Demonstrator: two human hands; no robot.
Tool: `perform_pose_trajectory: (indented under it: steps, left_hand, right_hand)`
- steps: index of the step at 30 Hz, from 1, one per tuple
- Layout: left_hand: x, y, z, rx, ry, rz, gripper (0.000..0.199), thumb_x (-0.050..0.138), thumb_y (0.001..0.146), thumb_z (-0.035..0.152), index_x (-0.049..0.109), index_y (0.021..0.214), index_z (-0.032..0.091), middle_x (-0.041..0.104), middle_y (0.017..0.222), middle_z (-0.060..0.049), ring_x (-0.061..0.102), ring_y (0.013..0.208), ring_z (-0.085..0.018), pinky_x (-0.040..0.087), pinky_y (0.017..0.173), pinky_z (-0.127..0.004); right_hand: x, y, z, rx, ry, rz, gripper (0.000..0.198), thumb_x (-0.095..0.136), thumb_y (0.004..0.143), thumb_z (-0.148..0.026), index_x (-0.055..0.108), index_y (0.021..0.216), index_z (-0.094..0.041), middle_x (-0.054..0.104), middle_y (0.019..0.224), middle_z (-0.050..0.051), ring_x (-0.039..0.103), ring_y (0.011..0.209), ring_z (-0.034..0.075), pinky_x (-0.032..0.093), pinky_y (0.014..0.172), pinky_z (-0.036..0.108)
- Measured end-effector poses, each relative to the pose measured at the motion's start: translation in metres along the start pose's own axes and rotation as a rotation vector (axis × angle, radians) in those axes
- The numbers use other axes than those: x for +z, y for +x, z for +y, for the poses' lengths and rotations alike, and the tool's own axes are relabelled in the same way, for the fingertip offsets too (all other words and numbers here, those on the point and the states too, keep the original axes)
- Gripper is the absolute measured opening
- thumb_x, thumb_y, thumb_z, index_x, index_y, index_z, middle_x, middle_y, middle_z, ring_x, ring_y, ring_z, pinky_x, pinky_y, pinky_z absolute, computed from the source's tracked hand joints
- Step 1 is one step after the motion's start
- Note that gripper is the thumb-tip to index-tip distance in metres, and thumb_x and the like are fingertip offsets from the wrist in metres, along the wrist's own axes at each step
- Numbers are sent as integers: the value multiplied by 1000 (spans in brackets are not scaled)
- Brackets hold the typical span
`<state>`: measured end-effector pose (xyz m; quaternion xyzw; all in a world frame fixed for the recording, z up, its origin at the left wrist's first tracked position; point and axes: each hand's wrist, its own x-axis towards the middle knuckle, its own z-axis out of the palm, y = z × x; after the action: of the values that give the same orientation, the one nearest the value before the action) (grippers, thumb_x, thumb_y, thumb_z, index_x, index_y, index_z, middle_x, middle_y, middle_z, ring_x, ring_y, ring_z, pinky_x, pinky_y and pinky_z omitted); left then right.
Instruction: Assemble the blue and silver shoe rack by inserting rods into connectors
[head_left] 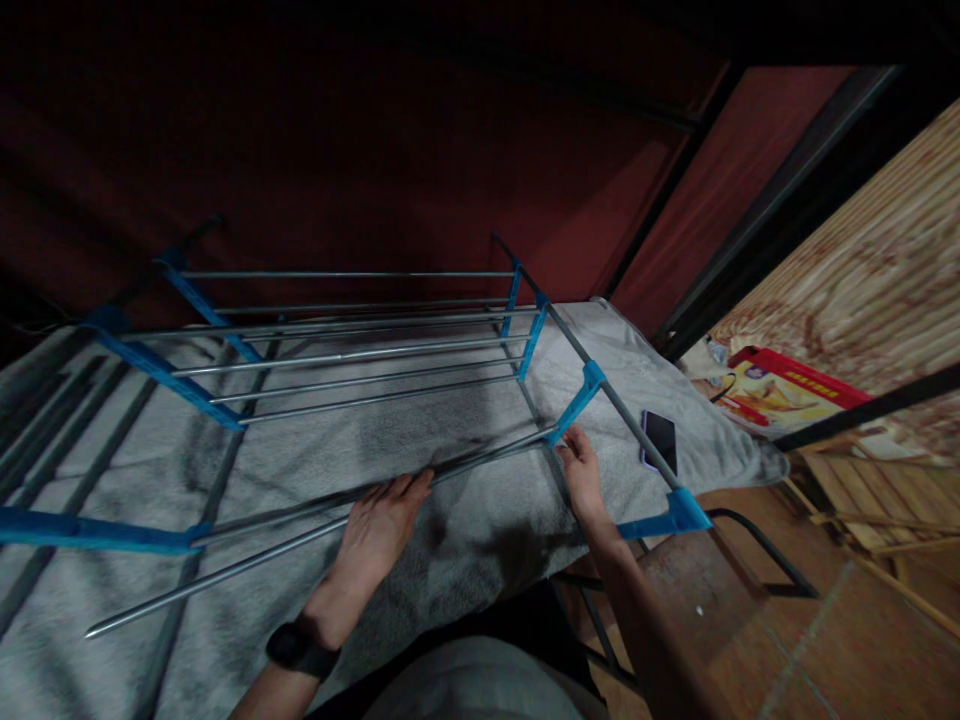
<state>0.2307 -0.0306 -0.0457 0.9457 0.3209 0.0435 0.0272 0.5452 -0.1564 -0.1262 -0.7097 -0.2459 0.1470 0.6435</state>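
Several grey bars (390,380) and blue brackets (199,385) make up the rack (634,428), which lies across the grey blanket (450,555) in the head view, close to the dark red wall (375,180). One rod (217,577) slants along its near side, its left end free above the blanket and its right end at a blue joint (574,405). The left hand (382,520), palm down, lies over this rod about midway; its fingers are close together across the top, while the thumb is hidden, so I cannot tell whether they grip it. A second, darker bar (277,515) runs just beside the rod and passes under the same hand. A black watch (304,652) sits on the left wrist. The right hand (581,470) is at the joint's lower end, where the rod meets it, fingers bent and thumb near them; how firmly they hold is unclear. To its right, a phone (660,440) lies on the blanket near the rack's tube, with a red and yellow box (799,392) farther right
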Motion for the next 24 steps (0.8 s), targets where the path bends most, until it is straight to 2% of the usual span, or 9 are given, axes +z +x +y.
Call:
perform_pose_trajectory:
  steps: [13, 24]
  left_hand:
    - [2, 2, -2, 5, 14, -5, 41, 44, 101, 21, 61, 138, 24, 74, 112, -9, 71, 93, -24, 54, 86, -37]
    - [-1, 5, 1, -6, 24, 61, 45, 41, 99, 15, 60, 139, 20, 72, 106, -11, 69, 96, -27, 52, 91, -43]
  right_hand:
    - [1, -2, 3, -6, 9, 2, 56, 58, 79, -36, 59, 133, -19, 61, 139, 11, 57, 128, 26, 36, 117, 47]
    - [4, -8, -12, -52, -44, -43, 57, 53, 81, -32, 56, 136, -20, 63, 137, 8, 58, 127, 24, 40, 115, 44]
